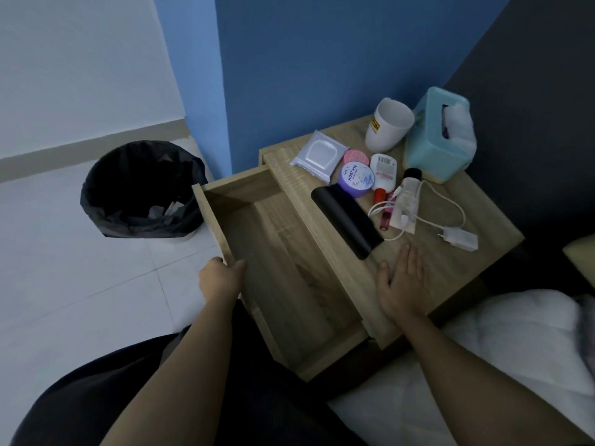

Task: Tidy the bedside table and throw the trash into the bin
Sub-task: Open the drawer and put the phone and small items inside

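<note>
The wooden bedside table has its drawer pulled out, and the drawer looks empty. My left hand grips the drawer's front panel at its near corner. My right hand lies flat and open on the tabletop's near edge. On top lie a black power bank, a purple jar, a pink lid, a wipes pack, a white tube, a clear bottle, a white charger with cable, a white cup and a teal tissue box.
A bin lined with a black bag stands on the tiled floor left of the table, with some paper scraps inside. A blue wall rises behind. A white bed lies at the lower right. My dark-clothed lap fills the bottom left.
</note>
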